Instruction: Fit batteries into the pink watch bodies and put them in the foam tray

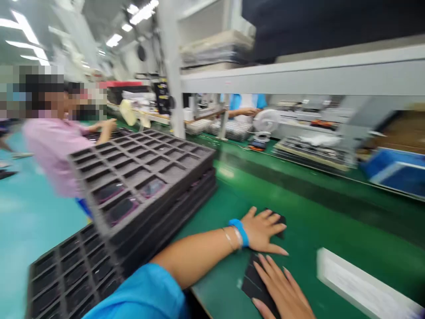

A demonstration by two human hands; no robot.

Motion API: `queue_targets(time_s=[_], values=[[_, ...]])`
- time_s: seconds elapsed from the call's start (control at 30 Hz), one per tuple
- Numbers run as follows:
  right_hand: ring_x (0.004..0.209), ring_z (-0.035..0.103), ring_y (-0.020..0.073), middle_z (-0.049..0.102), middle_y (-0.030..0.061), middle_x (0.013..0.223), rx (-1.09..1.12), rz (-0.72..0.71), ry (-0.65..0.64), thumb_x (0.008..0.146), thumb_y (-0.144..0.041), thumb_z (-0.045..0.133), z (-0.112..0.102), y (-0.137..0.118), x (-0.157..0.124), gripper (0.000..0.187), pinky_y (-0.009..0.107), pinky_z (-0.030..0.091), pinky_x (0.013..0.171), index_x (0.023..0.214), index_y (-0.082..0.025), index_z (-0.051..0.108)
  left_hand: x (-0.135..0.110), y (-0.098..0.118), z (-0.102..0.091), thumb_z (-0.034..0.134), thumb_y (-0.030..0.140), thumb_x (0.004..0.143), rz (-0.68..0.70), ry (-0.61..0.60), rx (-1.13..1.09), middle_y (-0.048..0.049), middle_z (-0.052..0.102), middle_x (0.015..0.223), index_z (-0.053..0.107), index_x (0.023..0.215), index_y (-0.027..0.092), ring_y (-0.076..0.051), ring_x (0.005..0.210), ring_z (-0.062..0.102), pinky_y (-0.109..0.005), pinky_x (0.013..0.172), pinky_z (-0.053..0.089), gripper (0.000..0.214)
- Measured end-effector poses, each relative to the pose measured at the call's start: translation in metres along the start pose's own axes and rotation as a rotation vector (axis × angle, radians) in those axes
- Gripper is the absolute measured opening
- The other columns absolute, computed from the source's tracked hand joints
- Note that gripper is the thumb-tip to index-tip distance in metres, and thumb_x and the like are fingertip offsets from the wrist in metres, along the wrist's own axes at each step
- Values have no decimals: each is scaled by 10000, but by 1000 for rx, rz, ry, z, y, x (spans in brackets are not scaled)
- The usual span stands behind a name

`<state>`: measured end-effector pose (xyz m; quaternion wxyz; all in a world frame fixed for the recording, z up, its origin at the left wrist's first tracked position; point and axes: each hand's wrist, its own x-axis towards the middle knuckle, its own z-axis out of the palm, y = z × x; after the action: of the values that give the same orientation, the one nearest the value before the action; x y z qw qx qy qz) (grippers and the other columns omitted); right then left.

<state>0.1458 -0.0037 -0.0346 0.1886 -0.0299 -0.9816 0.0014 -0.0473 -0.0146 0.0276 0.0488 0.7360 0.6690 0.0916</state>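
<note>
Fingers spread, my left hand point(264, 231) reaches over the green bench top. Under its fingertips lies a small dark flat piece point(281, 220), mostly covered by the hand. My right hand point(285, 288) rests with stretched fingers on a black flat rectangular piece point(257, 281) near the bench's front edge; whether the fingers grip it I cannot see. On the left stands a stack of dark grey foam trays point(159, 166) with square pockets. A few dark panels with purplish edges point(122, 210) sit in the pockets nearest me.
A long white box point(361, 283) lies to the right. A lower compartment tray point(73, 270) stands at front left. Further back are a blue bin point(398, 173), a white fan point(265, 124) and stacked trays point(312, 153). A person in pink point(53, 146) works at left.
</note>
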Motion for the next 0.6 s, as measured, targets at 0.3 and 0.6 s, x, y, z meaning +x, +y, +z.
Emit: queue_targets(time_s=[0.3,0.6], values=[[1403,151,224,261,90,1495,328,311,-296,922,-537,380,-59,-27,20,621,476,134,1156,1418,-167,325,11,-6,9,334,547,900,38,-36,-10,-101,129,1519,207,1444,196,-288,1404,88,-614,1091,92,660],[1406,131,214,274,119,1489,359,308,-278,928,-530,376,-64,-28,18,628,449,69,1162,1408,-130,323,9,-5,13,298,559,902,12,-41,75,-53,139,1519,219,1439,209,-258,1406,96,-587,1103,122,646]])
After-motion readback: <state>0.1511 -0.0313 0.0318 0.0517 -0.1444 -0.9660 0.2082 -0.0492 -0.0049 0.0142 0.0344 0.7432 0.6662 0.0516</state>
